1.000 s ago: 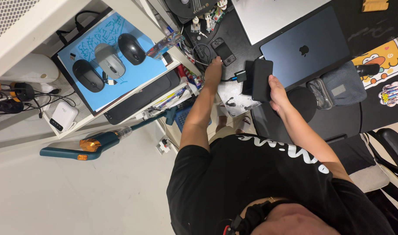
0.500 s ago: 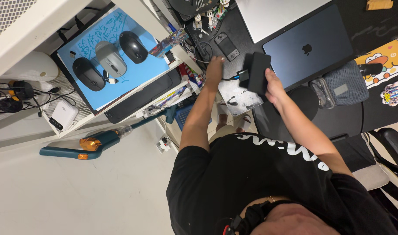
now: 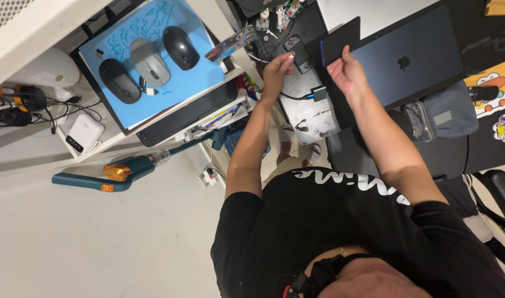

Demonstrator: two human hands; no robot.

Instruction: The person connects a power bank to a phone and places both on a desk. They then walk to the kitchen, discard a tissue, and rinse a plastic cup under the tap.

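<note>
My right hand [image 3: 346, 72] grips a flat black rectangular device [image 3: 341, 40] by its lower edge and holds it tilted over the corner of a closed dark blue laptop [image 3: 412, 52]. My left hand [image 3: 275, 70] is over the desk edge, fingers curled, with a small white piece [image 3: 290, 56] pinched at the fingertips. It is next to a small black gadget [image 3: 298, 52]. Between the hands, a grey adapter [image 3: 319, 92] on a black cable lies on a scuffed metal plate [image 3: 310, 113], apart from the black device.
A blue mat [image 3: 153, 60] on a white shelf at the left carries three computer mice. Below it are a black keyboard [image 3: 183, 118] and a white charger [image 3: 82, 135]. A teal handheld vacuum [image 3: 114, 172] lies on the floor. A grey pouch [image 3: 443, 113] sits right of my arm.
My right hand lifted the black device up and away toward the laptop, and the adapter now lies apart from it on the plate. My left hand rose toward the small black gadget.
</note>
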